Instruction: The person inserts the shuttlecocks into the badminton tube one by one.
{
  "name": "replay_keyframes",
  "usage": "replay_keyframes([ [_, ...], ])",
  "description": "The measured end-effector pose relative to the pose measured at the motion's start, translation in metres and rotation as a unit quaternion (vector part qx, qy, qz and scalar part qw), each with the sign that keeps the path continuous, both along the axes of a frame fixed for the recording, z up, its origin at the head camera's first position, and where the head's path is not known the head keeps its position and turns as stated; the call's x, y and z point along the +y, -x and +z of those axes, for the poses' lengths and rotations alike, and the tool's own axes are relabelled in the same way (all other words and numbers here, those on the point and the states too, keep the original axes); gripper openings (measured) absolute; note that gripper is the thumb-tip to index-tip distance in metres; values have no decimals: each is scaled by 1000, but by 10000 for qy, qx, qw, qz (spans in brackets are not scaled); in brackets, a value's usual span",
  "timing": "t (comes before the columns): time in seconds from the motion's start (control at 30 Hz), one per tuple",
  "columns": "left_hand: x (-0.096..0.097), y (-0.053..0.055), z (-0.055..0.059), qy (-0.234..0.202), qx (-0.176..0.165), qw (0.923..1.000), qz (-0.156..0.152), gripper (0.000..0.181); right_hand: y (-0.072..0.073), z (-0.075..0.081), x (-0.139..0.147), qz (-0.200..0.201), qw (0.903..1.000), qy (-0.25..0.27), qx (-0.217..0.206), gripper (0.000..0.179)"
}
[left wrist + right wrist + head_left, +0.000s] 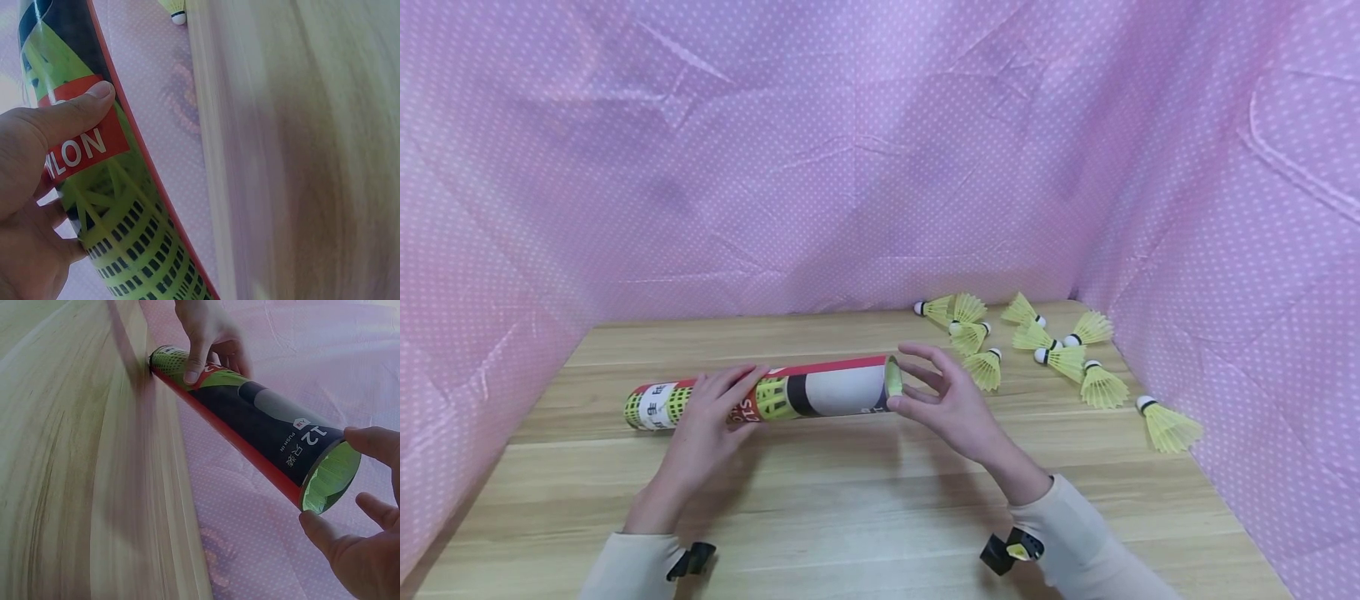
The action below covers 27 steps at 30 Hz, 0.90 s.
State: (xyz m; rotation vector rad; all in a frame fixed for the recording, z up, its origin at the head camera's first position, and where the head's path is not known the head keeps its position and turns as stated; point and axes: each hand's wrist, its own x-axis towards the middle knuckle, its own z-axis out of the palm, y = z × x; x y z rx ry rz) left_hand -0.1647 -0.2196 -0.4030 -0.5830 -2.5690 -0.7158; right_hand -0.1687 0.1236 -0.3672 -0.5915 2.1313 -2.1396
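Note:
A long shuttlecock tube, printed in red, black, white and yellow-green, lies sideways across the head view. My left hand grips it around its left half, its thumb across a red label in the left wrist view. At the tube's right end the mouth is uncovered, and pale green shows inside. My right hand is spread around this mouth. In the right wrist view its thumb tip is right at the lower rim and a fingertip at the upper rim; the other fingers stand apart, with nothing between them.
Several yellow shuttlecocks with white heads lie scattered at the table's back right. One shuttlecock lies nearer, by the right edge. Pink dotted cloth walls in the back and sides of the wooden table.

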Motion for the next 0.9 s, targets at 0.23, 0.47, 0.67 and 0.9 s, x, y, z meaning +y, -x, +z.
replay_keyframes([
  [0.23, 1, 1, -1, -18, -23, 10000, -21, 96, 0, -3, 1, 111, 9999, 62, -59, 65],
  [0.47, 1, 2, -2, 28, -17, 10000, -16, 97, 1, -7, 4, 196, 9997, 135, -77, 65],
  [0.67, 0, 3, -1, -6, -26, 10000, -23, 95, 2, -12, 11, 96, 9999, -55, 62, 65],
  [0.9, 0, 2, -1, -14, -54, 10000, -28, 95, 5, -26, 25, -168, 9977, -598, 271, 61],
])
